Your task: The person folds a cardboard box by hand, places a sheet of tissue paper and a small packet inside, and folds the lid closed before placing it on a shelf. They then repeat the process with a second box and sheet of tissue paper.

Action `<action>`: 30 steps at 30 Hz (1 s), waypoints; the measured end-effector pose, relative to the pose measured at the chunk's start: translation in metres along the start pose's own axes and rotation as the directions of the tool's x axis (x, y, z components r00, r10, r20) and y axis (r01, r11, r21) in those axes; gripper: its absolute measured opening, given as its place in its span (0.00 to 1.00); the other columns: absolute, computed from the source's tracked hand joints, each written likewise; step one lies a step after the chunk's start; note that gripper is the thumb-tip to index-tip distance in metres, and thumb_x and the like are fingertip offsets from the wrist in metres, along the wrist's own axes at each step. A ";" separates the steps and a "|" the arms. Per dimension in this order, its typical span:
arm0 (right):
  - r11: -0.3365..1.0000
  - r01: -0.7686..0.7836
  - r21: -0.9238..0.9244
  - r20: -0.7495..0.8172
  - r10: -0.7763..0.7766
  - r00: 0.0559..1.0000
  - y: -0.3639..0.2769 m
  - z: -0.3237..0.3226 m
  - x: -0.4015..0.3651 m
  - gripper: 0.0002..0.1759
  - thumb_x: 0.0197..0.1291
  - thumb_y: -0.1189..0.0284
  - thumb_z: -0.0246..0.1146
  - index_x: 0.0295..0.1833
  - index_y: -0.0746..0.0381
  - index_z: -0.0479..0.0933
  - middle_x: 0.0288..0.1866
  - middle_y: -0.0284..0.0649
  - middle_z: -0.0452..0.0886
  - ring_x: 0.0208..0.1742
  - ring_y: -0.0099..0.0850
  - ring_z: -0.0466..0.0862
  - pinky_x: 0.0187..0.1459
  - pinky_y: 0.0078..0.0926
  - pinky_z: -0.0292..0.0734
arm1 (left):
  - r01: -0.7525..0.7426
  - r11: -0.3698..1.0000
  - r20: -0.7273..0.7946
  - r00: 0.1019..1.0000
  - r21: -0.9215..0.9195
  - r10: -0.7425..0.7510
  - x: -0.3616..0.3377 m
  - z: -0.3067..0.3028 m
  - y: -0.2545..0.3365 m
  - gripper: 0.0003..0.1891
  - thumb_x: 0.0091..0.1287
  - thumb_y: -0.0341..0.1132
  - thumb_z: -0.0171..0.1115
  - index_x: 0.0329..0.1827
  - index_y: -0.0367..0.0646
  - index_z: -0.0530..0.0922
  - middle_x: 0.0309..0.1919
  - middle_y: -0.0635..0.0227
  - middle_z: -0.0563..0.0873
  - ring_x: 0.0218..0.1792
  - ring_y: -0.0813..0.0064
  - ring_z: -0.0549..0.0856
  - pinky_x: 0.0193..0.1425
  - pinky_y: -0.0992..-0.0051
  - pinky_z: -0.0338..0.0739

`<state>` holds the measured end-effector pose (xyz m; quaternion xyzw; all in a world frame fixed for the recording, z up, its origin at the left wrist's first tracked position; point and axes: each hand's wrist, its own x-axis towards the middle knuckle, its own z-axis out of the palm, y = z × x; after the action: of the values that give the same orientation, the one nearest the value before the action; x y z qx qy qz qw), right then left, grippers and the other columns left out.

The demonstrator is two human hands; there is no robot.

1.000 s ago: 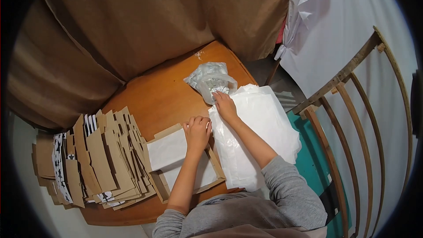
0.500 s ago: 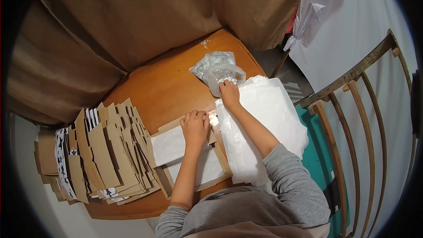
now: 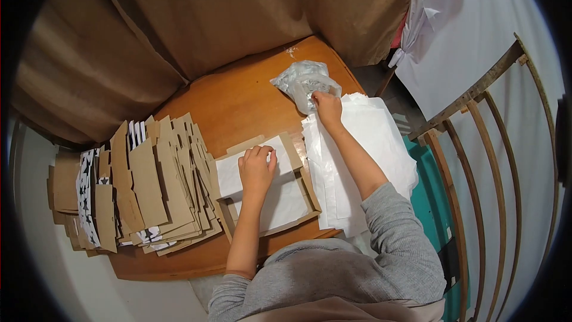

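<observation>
An open cardboard box (image 3: 312, 195) lies in front of me, with white paper (image 3: 289, 200) inside it and on its raised flap. Over that flap is my left hand (image 3: 256, 170), fingers curled in; a small white bit shows by the thumb, too small to name. Farther off, a clear plastic bag (image 3: 301, 77) of small silvery contents stands with its mouth towards me. My right hand (image 3: 329, 110) is at that mouth, fingertips bent together just inside the rim. What they pinch, if anything, is hidden.
Folded cardboard pieces (image 3: 140, 185), some with a black-and-white star pattern, are stacked at the left. A pile of white paper sheets (image 3: 363, 155) lies right of the box, under my right forearm. A wooden rail frame (image 3: 476, 92) stands at the right, and a brown curtain (image 3: 238, 18) hangs behind the table.
My right hand has shifted from the bag's near edge further into its mouth. The left hand has moved off the box's far edge onto the white paper, its fingers more curled. The view has shifted slightly.
</observation>
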<state>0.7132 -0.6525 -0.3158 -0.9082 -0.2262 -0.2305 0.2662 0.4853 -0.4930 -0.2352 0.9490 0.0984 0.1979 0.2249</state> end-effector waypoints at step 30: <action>0.379 -0.793 0.477 0.640 0.469 0.609 -0.104 -0.034 -0.112 0.33 0.60 0.67 0.63 0.67 0.69 0.63 0.62 0.53 0.73 0.60 0.38 0.76 0.57 0.29 0.71 | 0.630 0.694 0.308 0.776 -0.349 -0.550 -0.089 -0.057 -0.154 0.26 0.68 0.35 0.55 0.66 0.35 0.62 0.44 0.53 0.81 0.43 0.64 0.80 0.51 0.69 0.73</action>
<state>0.5590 -0.6261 -0.3112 -0.7614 0.0284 0.1943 0.6178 0.3659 -0.3606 -0.2899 0.8054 0.3315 0.0450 0.4893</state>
